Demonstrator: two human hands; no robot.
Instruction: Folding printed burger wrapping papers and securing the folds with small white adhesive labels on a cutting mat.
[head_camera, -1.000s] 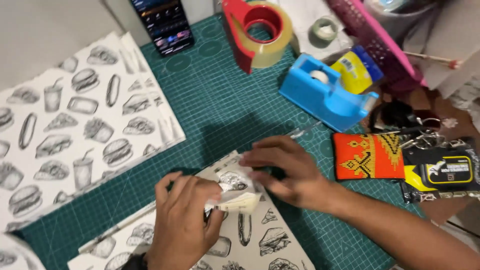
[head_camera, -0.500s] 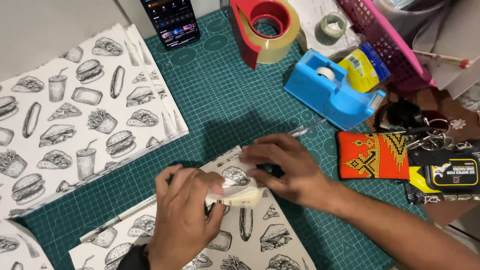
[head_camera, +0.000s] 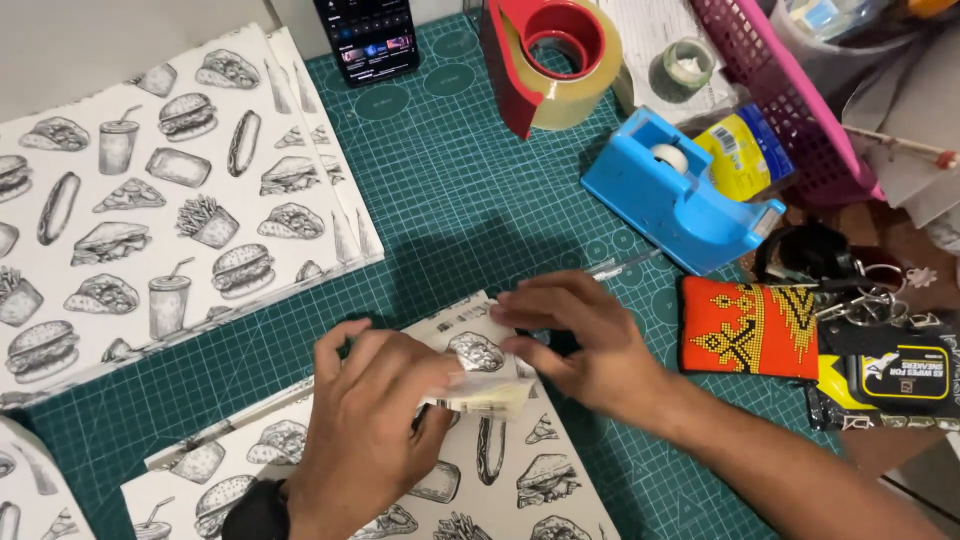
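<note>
Barely anything moved since earlier frame: our hands stay on same spot, view nudged slightly. Largest first: printed paper sheet (head_camera: 480, 480) lies flat on green cutting mat (head_camera: 450, 200), long axis diagonal, folded corner pointing up-right toward blue tape dispenser (head_camera: 680, 195). We judge fold-pressing step underway. Left hand (head_camera: 375, 420) pinches small pale packet (head_camera: 485, 395) against fold; right hand (head_camera: 580, 335) flat, fingers spread, pinning edge. Next move calls for firm crease.

Green cutting mat (head_camera: 450, 200) underlies all. At 12 o'clock, a phone (head_camera: 366, 38) and red tape dispenser (head_camera: 545, 60); at 2 o'clock, a blue tape dispenser (head_camera: 672, 195) and pink basket (head_camera: 790, 100); at 3 o'clock, an orange beaded pouch (head_camera: 748, 327); at 9 o'clock, stacked food-print paper sheets (head_camera: 150, 190).
</note>
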